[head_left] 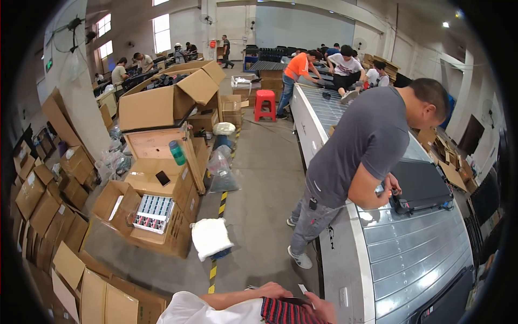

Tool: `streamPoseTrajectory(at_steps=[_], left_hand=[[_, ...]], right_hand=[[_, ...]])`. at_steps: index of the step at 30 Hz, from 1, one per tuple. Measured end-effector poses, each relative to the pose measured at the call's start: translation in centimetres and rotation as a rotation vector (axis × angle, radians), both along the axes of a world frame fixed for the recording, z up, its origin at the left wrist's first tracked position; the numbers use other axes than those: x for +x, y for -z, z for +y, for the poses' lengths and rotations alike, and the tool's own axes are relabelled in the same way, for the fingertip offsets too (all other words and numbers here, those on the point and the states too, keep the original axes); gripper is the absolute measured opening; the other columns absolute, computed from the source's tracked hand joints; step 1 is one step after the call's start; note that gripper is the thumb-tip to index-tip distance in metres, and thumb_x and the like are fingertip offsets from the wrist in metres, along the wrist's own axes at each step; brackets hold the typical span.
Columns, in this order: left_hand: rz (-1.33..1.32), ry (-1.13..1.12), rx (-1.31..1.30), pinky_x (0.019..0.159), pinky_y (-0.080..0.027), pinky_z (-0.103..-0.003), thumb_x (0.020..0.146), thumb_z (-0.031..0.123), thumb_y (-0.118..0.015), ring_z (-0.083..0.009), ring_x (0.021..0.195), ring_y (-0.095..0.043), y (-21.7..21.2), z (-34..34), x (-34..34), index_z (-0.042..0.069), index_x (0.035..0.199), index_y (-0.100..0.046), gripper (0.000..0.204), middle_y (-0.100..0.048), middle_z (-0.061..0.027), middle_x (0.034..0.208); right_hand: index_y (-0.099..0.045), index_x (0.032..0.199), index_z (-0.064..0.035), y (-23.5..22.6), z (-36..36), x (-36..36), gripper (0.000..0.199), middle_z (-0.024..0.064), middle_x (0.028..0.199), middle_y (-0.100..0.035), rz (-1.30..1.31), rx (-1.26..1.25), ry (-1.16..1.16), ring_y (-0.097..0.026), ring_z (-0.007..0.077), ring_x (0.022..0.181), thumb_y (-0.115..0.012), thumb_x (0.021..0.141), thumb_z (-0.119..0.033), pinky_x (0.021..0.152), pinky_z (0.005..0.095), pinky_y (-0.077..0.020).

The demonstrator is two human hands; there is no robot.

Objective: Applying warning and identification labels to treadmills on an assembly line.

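At the lower edge of the view, both of the person's hands meet on a red-and-dark striped cloth (pixel 286 312) held close to the body. The left hand (pixel 272 291) lies curled along its top edge, and the right hand (pixel 322 308) grips its right side beside a small dark object that is too hidden to tell. The long metal counter (pixel 410 254) stands just to the right, where a co-worker in a grey shirt (pixel 361 146) bends over a black tray (pixel 421 186). To handle the cloth well, I would keep both grips firm and lift it clear of the white sleeve (pixel 199 312) before moving it
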State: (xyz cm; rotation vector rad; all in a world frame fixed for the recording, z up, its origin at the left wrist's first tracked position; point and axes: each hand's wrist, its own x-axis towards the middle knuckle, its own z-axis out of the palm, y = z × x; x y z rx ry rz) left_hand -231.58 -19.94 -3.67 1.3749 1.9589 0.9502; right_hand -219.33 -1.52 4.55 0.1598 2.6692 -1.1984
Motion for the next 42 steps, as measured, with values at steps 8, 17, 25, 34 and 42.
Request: streamPoseTrajectory(at_steps=[8,17,25,34,42], left_hand=[[-0.014,-0.027,-0.01,0.063,-0.044,-0.045,0.072,0.028,-0.052,-0.0373,0.078,-0.056,-0.9,-3.1,-1.7,0.015,0.093,-0.057,0.025,-0.06,-0.0153,0.079],[-0.048,0.125,-0.044,0.062,-0.042,-0.044,0.073,0.026,-0.052,-0.0384,0.078,-0.054,-2.6,-5.1,-3.2,0.011,0.089,-0.057,0.023,-0.059,-0.0171,0.079],[-0.026,-0.064,-0.02,0.061,-0.042,-0.043,0.075,0.025,-0.053,-0.0363,0.078,-0.055,-0.8,-6.3,-2.5,0.013,0.094,-0.059,0.023,-0.06,-0.0153,0.079],[-0.043,0.046,-0.076,0.064,-0.044,-0.041,0.077,0.022,-0.053,-0.0336,0.079,-0.057,-2.3,-6.7,-3.1,0.017,0.099,-0.059,0.025,-0.061,-0.0127,0.082],[-0.005,-0.087,-0.177,0.065,-0.045,-0.042,0.078,0.023,-0.052,-0.0328,0.077,-0.058,-2.2,-5.9,-2.9,0.019,0.099,-0.06,0.023,-0.062,-0.0116,0.08]], right_hand=[[-0.048,0.119,-0.0134,0.3,-1.2,-2.9,0.04,0.0153,0.099,-0.06,0.097,0.036,-0.086,-0.058,0.033,0.088,-0.057,0.08,-0.012,0.075,0.0354,-0.0454],[-0.048,0.12,-0.0076,-0.3,-1.9,-4.2,0.043,0.0104,0.094,-0.059,-0.091,-0.517,0.093,-0.057,0.0164,0.084,-0.055,0.078,0.001,0.074,0.0288,-0.0459],[-0.05,0.119,-0.0064,0.1,-3.0,-4.5,0.037,0.0101,0.097,-0.059,-0.256,-0.733,0.149,-0.056,0.0183,0.087,-0.052,0.082,-0.004,0.075,0.026,-0.0428],[-0.049,0.118,-0.0072,-0.1,-3.3,-4.1,0.048,0.0088,0.088,-0.059,0.124,-0.24,-0.104,-0.053,0.0158,0.072,-0.057,0.073,0.008,0.063,0.0235,-0.0422],[-0.049,0.112,-0.0189,-0.4,-3.3,-4.2,0.043,0.0069,0.073,-0.063,0.358,0.082,-0.169,-0.061,0.028,0.066,-0.065,0.073,-0.018,0.055,0.0354,-0.0479]])
